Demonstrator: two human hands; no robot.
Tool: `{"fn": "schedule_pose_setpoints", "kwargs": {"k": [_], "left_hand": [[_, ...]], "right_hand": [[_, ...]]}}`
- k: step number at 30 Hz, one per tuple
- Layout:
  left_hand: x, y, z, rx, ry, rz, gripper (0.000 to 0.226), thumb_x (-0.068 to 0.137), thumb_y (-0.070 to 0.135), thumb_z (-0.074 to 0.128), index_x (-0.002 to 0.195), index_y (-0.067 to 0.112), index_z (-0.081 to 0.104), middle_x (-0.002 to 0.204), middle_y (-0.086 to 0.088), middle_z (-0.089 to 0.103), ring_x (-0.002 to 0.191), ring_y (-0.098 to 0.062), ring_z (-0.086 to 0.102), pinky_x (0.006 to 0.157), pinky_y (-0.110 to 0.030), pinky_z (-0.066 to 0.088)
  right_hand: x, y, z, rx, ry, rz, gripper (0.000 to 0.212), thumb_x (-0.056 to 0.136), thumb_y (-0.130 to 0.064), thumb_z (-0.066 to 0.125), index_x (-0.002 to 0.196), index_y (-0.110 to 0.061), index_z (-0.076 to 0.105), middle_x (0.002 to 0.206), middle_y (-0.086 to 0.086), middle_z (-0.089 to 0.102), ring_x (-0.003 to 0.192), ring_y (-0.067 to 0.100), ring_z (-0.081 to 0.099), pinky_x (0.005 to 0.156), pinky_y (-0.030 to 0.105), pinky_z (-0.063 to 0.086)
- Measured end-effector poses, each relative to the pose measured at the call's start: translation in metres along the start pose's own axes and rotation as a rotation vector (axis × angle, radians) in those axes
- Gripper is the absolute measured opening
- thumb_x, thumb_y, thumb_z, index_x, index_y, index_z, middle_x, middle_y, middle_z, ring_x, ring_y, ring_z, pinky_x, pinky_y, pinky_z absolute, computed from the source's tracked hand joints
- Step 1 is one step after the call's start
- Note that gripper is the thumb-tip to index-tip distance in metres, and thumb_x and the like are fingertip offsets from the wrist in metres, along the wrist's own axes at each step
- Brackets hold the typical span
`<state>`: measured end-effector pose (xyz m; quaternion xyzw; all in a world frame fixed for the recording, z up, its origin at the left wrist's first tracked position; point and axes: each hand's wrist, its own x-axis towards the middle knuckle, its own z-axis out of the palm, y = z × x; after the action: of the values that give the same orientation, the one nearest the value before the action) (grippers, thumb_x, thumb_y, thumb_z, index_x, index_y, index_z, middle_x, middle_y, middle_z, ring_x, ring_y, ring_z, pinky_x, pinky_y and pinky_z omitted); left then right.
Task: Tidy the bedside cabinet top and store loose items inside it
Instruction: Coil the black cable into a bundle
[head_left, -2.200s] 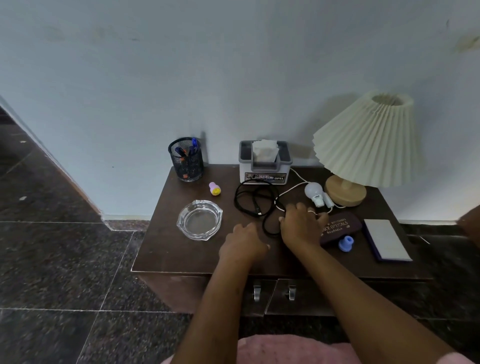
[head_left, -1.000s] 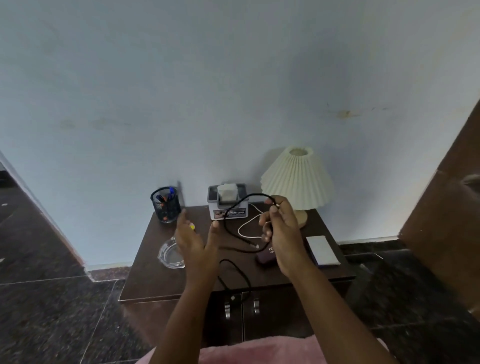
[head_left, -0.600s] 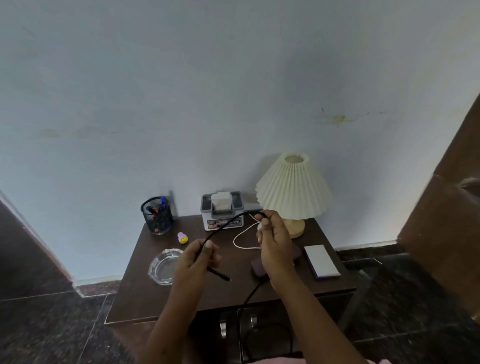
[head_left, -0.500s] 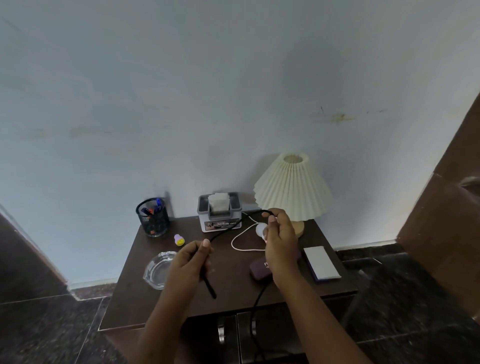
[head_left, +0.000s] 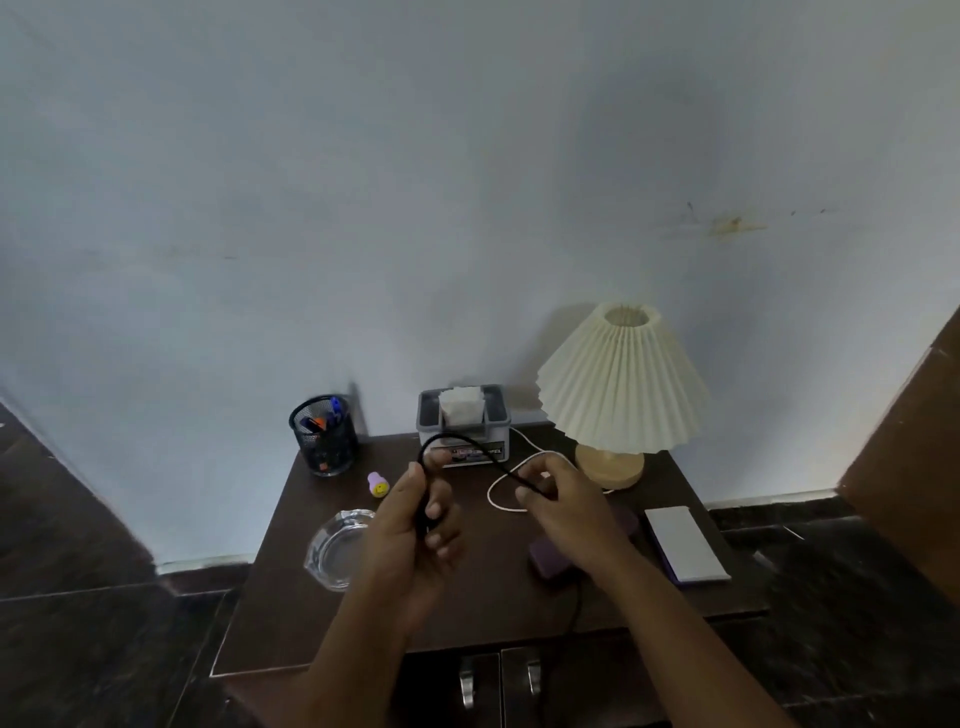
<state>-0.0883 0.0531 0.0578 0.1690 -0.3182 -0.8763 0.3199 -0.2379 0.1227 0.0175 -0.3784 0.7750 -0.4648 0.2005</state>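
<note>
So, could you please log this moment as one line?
left hand: grips black cable | right hand: pinches it | cabinet doors: closed

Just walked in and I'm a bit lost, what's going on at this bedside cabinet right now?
A person is holding a black cable in both hands above the bedside cabinet. The left hand grips one stretch, the right hand pinches another, and a loop arches between them. The glass ashtray, pen holder, tissue box, lamp, purple case and white pad sit on top. The cabinet doors are shut.
</note>
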Motion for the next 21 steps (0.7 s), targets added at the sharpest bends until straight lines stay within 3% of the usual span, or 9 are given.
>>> {"fn": "schedule_pose_setpoints", "kwargs": {"k": [3,6,9,11,13,16,18,20,21], "left_hand": [[-0.002,-0.005,0.001,0.034,0.014,-0.007,0.019,0.081,0.034,0.046,0.080,0.016,0.051,0.047,0.006,0.037,0.033,-0.005,0.031,0.032,-0.015,0.028],[-0.002,-0.006,0.005,0.016,0.008,0.000,0.024,0.087,0.035,0.042,0.077,0.015,0.049,0.046,0.005,0.038,0.034,-0.006,0.034,0.033,-0.017,0.033],[-0.002,-0.005,0.005,-0.056,0.013,0.048,0.027,0.093,0.033,0.038,0.089,0.013,0.057,0.051,0.003,0.049,0.041,-0.009,0.049,0.040,-0.020,0.044],[0.000,-0.005,0.002,-0.041,0.047,0.104,0.031,0.097,0.031,0.035,0.102,0.013,0.060,0.059,0.003,0.062,0.058,-0.012,0.066,0.049,-0.022,0.053],[0.003,-0.005,-0.002,0.007,0.083,0.170,0.035,0.099,0.029,0.032,0.117,0.012,0.057,0.074,0.002,0.071,0.084,-0.014,0.071,0.064,-0.027,0.058],[0.009,-0.005,-0.011,0.242,0.214,0.289,0.036,0.101,0.025,0.032,0.130,0.015,0.051,0.094,0.002,0.075,0.118,-0.020,0.058,0.097,-0.034,0.047],[0.010,-0.003,-0.018,0.531,0.293,0.401,0.033,0.101,0.020,0.033,0.128,0.019,0.052,0.105,0.001,0.072,0.127,-0.021,0.050,0.108,-0.041,0.037],[0.012,0.001,-0.025,0.885,0.323,0.494,0.027,0.100,0.015,0.037,0.110,0.025,0.060,0.114,0.001,0.068,0.120,-0.015,0.053,0.103,-0.029,0.038],[0.012,0.002,-0.028,1.062,0.328,0.502,0.025,0.099,0.013,0.040,0.099,0.024,0.062,0.109,0.004,0.068,0.110,-0.013,0.057,0.091,-0.019,0.040]], "right_hand": [[-0.009,-0.008,0.009,0.010,-0.129,-0.153,0.008,0.096,-0.025,0.049,0.097,-0.026,0.057,0.088,-0.017,0.061,0.085,-0.002,0.057,0.073,0.012,0.042],[-0.019,-0.010,0.021,-0.112,-0.198,-0.239,0.015,0.097,-0.032,0.043,0.099,-0.023,0.054,0.092,-0.003,0.067,0.088,0.013,0.063,0.079,0.034,0.048],[-0.025,-0.011,0.034,-0.333,-0.330,-0.259,0.026,0.096,-0.018,0.044,0.120,-0.012,0.051,0.113,0.014,0.063,0.106,0.032,0.059,0.091,0.044,0.047],[-0.031,-0.015,0.039,-0.331,-0.384,-0.334,0.040,0.093,-0.007,0.047,0.133,-0.010,0.045,0.126,0.018,0.057,0.115,0.036,0.055,0.096,0.046,0.044],[-0.037,-0.021,0.043,-0.260,-0.417,-0.405,0.045,0.093,-0.012,0.049,0.137,-0.018,0.043,0.130,0.013,0.058,0.115,0.030,0.057,0.094,0.041,0.045],[-0.041,-0.026,0.047,-0.320,-0.424,-0.385,0.026,0.095,-0.026,0.045,0.118,-0.021,0.056,0.114,0.011,0.066,0.103,0.029,0.062,0.079,0.037,0.049],[-0.039,-0.029,0.042,-0.425,-0.383,-0.409,0.018,0.095,-0.031,0.045,0.104,-0.024,0.058,0.105,0.010,0.067,0.097,0.029,0.063,0.075,0.037,0.049],[-0.036,-0.032,0.031,-0.427,-0.340,-0.450,0.015,0.094,-0.034,0.047,0.092,-0.023,0.057,0.095,0.008,0.067,0.089,0.028,0.062,0.070,0.035,0.046],[-0.034,-0.034,0.024,-0.418,-0.316,-0.462,0.016,0.094,-0.035,0.047,0.088,-0.023,0.055,0.091,0.008,0.066,0.086,0.027,0.062,0.069,0.035,0.045]]}}
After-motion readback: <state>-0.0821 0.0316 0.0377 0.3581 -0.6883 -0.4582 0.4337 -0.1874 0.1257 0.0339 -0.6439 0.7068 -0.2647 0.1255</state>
